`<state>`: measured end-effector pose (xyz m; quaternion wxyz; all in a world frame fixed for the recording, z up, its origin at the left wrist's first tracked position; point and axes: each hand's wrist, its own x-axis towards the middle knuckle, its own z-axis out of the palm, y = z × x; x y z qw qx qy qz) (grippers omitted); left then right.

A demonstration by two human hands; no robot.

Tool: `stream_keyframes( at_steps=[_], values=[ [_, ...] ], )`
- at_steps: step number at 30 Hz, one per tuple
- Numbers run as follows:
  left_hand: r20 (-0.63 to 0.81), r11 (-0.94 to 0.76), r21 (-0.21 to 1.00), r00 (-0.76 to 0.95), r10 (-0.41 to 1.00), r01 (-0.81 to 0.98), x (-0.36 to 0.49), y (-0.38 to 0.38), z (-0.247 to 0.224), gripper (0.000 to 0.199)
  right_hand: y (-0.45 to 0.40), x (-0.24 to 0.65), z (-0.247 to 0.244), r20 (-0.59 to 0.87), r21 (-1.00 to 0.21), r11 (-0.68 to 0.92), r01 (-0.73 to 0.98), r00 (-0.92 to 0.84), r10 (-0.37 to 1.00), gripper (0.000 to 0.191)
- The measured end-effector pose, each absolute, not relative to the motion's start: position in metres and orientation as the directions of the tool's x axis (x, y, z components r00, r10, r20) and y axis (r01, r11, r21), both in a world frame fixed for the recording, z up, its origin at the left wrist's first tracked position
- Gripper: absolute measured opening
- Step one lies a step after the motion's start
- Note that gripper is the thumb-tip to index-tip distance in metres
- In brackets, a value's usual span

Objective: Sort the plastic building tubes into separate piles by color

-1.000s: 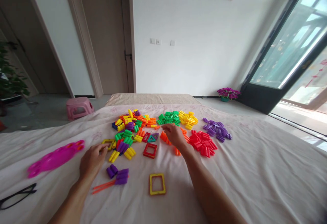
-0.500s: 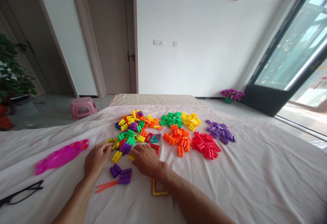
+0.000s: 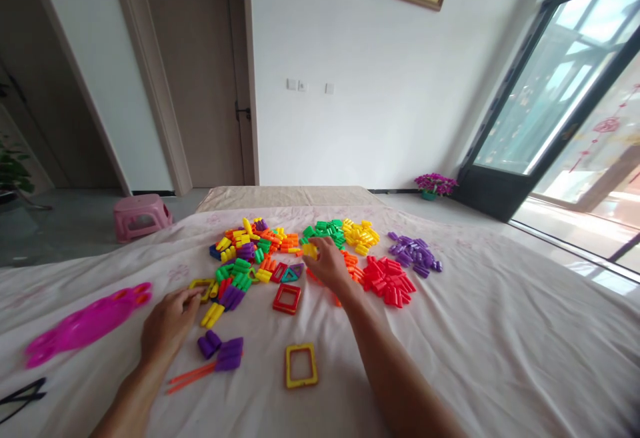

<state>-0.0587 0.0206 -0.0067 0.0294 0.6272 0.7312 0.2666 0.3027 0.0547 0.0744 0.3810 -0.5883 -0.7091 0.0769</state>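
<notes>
My right hand [image 3: 327,261] is closed on a yellow plastic building piece [image 3: 311,250] and hovers between the mixed pile and the sorted colours. Below it lie orange pieces [image 3: 355,267], partly covered by the hand; green pieces [image 3: 326,229] are just behind. My left hand [image 3: 167,323] rests on the cloth with curled fingers, by a yellow-framed tile [image 3: 201,284] at the near left of the mixed pile [image 3: 241,275]. Whatever its fingertips may hold is hidden. Purple pieces [image 3: 230,353] joined to thin orange sticks [image 3: 193,377] lie in front.
Yellow [image 3: 361,235], red [image 3: 389,282] and purple [image 3: 416,253] heaps spread rightward on the cloth [image 3: 475,345]. A red square frame [image 3: 287,299] and a yellow one [image 3: 301,365] lie near the middle. A magenta plastic tray [image 3: 90,323] and black glasses [image 3: 23,398] are at left.
My right hand has moved from the mixed pile away and to the right, carrying the yellow piece. My left hand stays beside the pile. The view has turned slightly right.
</notes>
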Motion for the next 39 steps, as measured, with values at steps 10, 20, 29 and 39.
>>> stream_keyframes(
  at_steps=[10,20,29,39],
  values=[
    [0.286,0.068,0.435,-0.209,0.935,0.898,-0.059,0.021,-0.008,0.043,0.087,0.400,0.069,0.451,-0.757,0.040,0.653,0.477,0.754,0.050],
    [0.291,0.067,0.437,-0.211,0.933,0.897,-0.053,0.017,0.001,0.042,0.032,0.265,0.082,0.384,-0.557,0.564,0.610,-0.412,0.826,0.024],
    [0.301,0.072,0.429,-0.217,0.929,0.900,-0.052,0.016,0.001,0.042,-0.039,0.189,0.049,0.220,-0.240,0.818,0.523,-0.792,0.570,0.045],
    [0.294,0.081,0.423,-0.222,0.930,0.902,-0.052,0.016,0.001,0.042,-0.003,0.222,0.064,0.285,-0.557,0.558,0.615,-0.490,0.824,0.023]
  ],
)
